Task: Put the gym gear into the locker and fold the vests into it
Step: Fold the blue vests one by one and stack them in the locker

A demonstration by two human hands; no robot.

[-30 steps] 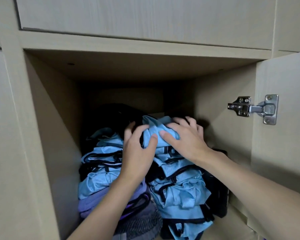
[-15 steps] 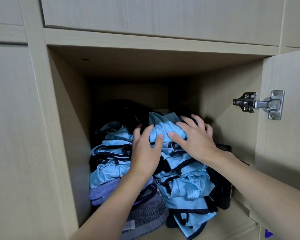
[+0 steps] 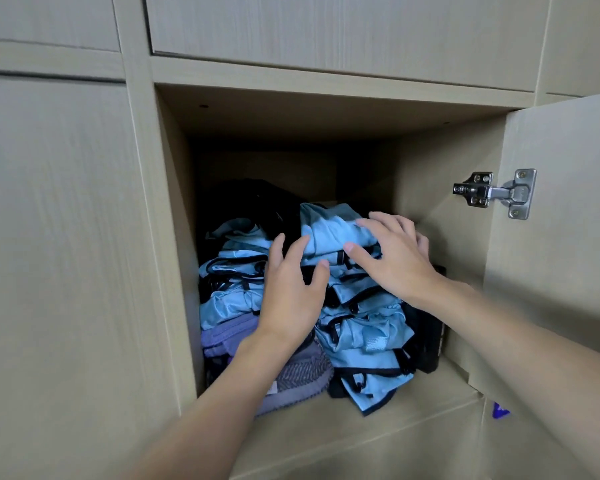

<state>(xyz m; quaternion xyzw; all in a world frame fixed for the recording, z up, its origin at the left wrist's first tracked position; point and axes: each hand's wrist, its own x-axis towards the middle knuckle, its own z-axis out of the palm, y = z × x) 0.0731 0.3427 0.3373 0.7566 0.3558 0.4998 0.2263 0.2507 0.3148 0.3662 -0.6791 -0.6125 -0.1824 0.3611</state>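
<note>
Inside the open wooden locker [image 3: 326, 424] two stacks of folded light-blue vests with black trim fill the space: a left stack [image 3: 232, 278] and a taller right stack [image 3: 364, 337]. The topmost folded vest [image 3: 329, 226] lies on the right stack. My left hand [image 3: 291, 292] hovers with relaxed, spread fingers at the gap between the stacks. My right hand [image 3: 388, 258] rests flat, fingers spread, on the right stack's top. A grey knit sneaker [image 3: 302, 375] and a purple item [image 3: 226, 334] sit under the left stack. A black bag [image 3: 253, 199] is behind.
The locker door [image 3: 568, 244] stands open at the right on a metal hinge [image 3: 492, 192]. A black object [image 3: 430, 327] stands against the right inner wall. Shut cabinet fronts [image 3: 56, 237] surround the compartment. A small blue thing [image 3: 499, 410] shows below the door.
Both hands have eased off the top vest: the left hand let go and drew back, the right now lies flat. The camera has backed away and shifted right.
</note>
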